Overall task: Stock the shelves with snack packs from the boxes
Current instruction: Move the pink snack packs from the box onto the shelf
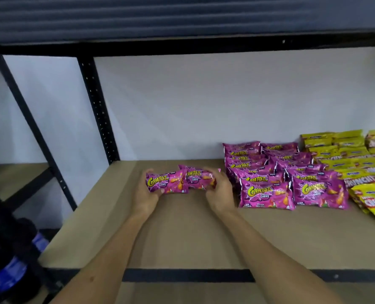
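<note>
Both my hands reach onto the brown shelf board. My left hand grips a purple Cornitoz snack pack from its left end. My right hand grips a second purple pack from the right, and that pack overlaps the first one's right edge. Both packs are low over the board, left of the stocked rows; whether they touch it I cannot tell. Two rows of several purple Cornitoz packs lie to the right.
Yellow Crunchy snack packs fill the shelf's far right. A black upright post and a diagonal brace stand at the left. The upper shelf's black beam hangs overhead. Dark and blue objects sit on the floor at lower left.
</note>
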A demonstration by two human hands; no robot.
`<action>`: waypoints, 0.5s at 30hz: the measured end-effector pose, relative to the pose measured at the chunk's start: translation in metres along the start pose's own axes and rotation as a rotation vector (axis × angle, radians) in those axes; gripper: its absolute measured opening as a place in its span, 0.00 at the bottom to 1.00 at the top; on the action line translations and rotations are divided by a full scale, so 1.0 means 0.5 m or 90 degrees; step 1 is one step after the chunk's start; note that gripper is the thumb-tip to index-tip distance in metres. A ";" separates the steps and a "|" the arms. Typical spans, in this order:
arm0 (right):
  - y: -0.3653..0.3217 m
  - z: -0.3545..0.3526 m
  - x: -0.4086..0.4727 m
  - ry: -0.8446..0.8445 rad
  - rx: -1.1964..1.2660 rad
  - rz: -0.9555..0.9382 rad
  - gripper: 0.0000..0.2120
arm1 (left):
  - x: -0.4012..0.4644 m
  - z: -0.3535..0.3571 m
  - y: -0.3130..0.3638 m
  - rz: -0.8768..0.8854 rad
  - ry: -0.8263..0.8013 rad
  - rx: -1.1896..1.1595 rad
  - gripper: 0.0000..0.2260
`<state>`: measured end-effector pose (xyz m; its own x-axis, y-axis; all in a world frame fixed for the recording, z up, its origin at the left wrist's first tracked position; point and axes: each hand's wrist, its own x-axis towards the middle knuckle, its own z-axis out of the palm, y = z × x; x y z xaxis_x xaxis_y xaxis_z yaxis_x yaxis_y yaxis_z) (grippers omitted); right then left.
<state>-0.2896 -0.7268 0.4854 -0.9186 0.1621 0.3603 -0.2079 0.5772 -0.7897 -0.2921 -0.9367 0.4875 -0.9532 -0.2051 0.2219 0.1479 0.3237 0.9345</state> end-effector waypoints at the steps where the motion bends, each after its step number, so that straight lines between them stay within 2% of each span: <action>1: 0.001 0.012 0.012 0.006 -0.022 -0.002 0.30 | 0.015 0.001 -0.003 -0.002 0.011 0.006 0.28; 5: -0.020 0.041 0.084 0.018 -0.099 -0.022 0.33 | 0.105 0.007 0.005 0.014 0.062 0.030 0.30; 9: -0.040 0.051 0.147 0.046 -0.099 -0.012 0.31 | 0.190 0.011 0.005 0.037 0.066 0.033 0.39; 11: -0.033 0.057 0.176 0.048 -0.112 0.010 0.32 | 0.216 0.017 -0.002 0.040 0.060 0.035 0.38; 15: -0.012 0.085 0.215 0.070 -0.139 0.046 0.32 | 0.253 0.027 -0.021 0.012 0.068 0.044 0.26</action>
<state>-0.4016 -0.7468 0.5076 -0.8837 0.2887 0.3684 -0.0548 0.7178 -0.6941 -0.4177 -0.9536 0.5021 -0.9164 -0.2938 0.2717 0.1443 0.3906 0.9092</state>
